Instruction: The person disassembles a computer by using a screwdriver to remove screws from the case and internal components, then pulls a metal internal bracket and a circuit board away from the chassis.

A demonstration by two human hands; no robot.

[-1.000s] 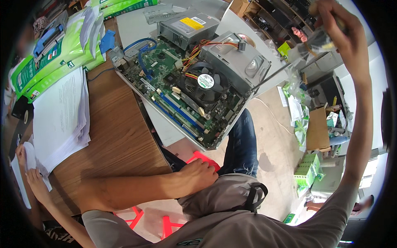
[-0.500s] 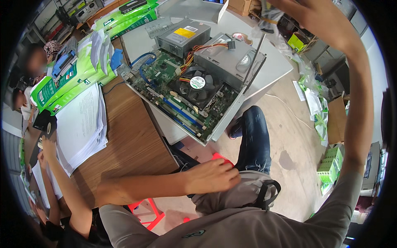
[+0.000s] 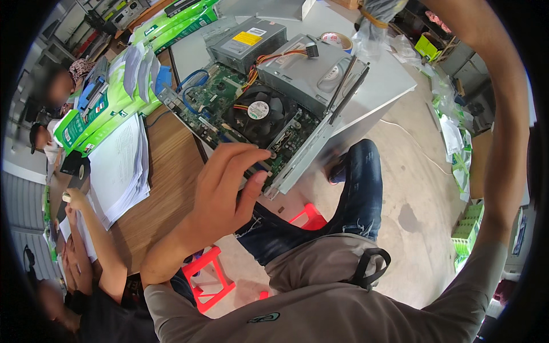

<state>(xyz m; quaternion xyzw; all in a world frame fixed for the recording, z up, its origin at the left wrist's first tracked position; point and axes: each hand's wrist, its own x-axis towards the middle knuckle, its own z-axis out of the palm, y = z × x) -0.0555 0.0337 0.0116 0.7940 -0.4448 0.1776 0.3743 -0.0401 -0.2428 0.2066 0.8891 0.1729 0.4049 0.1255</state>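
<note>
My left hand (image 3: 226, 186) is over the near edge of an opened computer chassis, thumb and fingers apart, holding nothing that I can see. Under its fingertips lie the slots of a green motherboard (image 3: 220, 86), partly hidden by the hand. Behind them sits a round black cooling fan (image 3: 274, 123) with a white centre label. A grey power supply (image 3: 249, 43) stands at the far side, beside a silver drive cage (image 3: 291, 71). My right forearm (image 3: 506, 114) reaches up past the top edge, its hand out of view. Near there is a banded clear plastic bag (image 3: 372, 40).
Printed sheets (image 3: 123, 163) are stacked on the brown table (image 3: 171, 177), by green-and-white packs (image 3: 114, 114). A roll of tape (image 3: 337, 40) lies behind the drive cage. At lower left is another person's arm (image 3: 106, 246). Red stools (image 3: 209, 280) stand below.
My left hand has moved from near my lap up and forward to the motherboard's near edge. My right hand has gone out past the top edge. The view has shifted slightly.
</note>
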